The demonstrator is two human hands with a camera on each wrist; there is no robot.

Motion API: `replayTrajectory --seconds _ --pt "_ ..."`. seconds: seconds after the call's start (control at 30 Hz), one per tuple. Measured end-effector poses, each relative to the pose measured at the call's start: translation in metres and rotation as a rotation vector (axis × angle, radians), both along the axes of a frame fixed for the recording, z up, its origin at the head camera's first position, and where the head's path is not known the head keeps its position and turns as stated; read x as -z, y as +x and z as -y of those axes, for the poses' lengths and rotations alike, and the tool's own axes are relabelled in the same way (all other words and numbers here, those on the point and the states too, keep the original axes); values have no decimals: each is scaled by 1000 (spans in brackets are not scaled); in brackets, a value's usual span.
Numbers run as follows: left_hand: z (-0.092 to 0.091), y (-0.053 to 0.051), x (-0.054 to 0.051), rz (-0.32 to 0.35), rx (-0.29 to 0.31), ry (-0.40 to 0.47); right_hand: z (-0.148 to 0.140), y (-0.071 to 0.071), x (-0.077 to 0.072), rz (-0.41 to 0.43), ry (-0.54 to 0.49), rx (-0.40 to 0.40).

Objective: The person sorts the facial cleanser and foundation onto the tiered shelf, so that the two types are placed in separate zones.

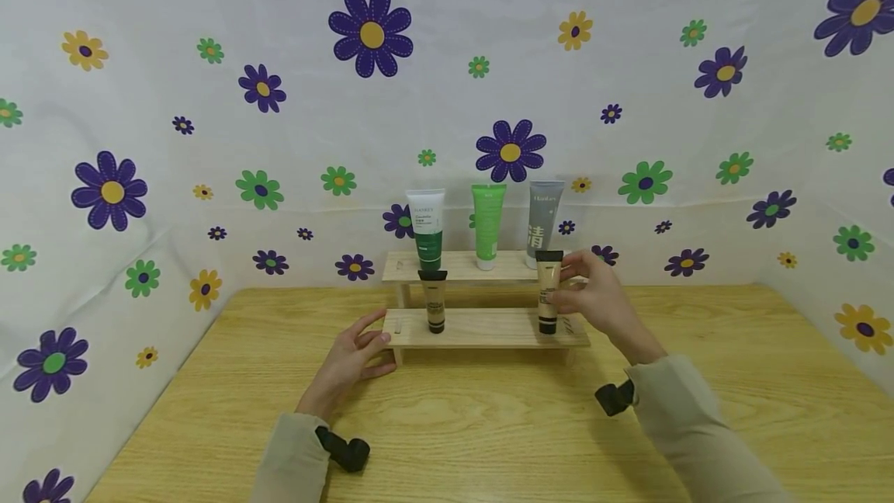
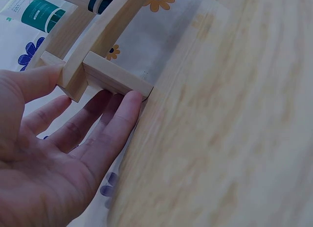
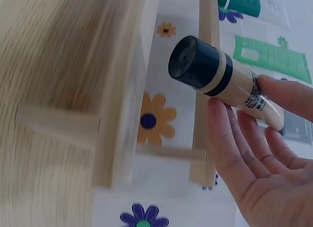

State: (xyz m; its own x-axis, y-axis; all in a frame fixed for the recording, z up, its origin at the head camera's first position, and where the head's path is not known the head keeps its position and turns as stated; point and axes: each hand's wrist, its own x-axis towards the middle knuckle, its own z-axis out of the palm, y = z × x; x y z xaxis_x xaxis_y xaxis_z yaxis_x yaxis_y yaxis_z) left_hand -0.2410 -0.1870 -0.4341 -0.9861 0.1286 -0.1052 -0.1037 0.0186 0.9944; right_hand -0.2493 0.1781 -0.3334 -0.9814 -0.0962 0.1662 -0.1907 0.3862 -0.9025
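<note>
My right hand pinches a small beige squeeze tube with a black cap between thumb and fingers, cap down. In the right wrist view a gap shows between its cap and the lower shelf. A matching beige tube stands cap-down toward the left of that shelf. My left hand holds the left end of the two-tier wooden stand, thumb at the shelf's edge and fingers against the leg.
On the upper shelf stand a white-and-green tube, a bright green tube and a grey tube. The stand rests on a wood-grain table. Behind hangs a white cloth with printed flowers.
</note>
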Motion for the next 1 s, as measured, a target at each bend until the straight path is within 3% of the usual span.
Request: replayTrajectory --seconds 0.57,0.73,0.87,1.0 --pt "-1 0 -1 -4 -1 4 44 -8 14 -92 -99 20" --pt "-2 0 0 -4 -5 3 52 -7 20 -145 -48 25" --pt "-2 0 0 -3 0 3 54 -4 27 -215 -20 -13" --pt "-1 0 0 -9 8 9 55 -2 30 -231 22 -34"
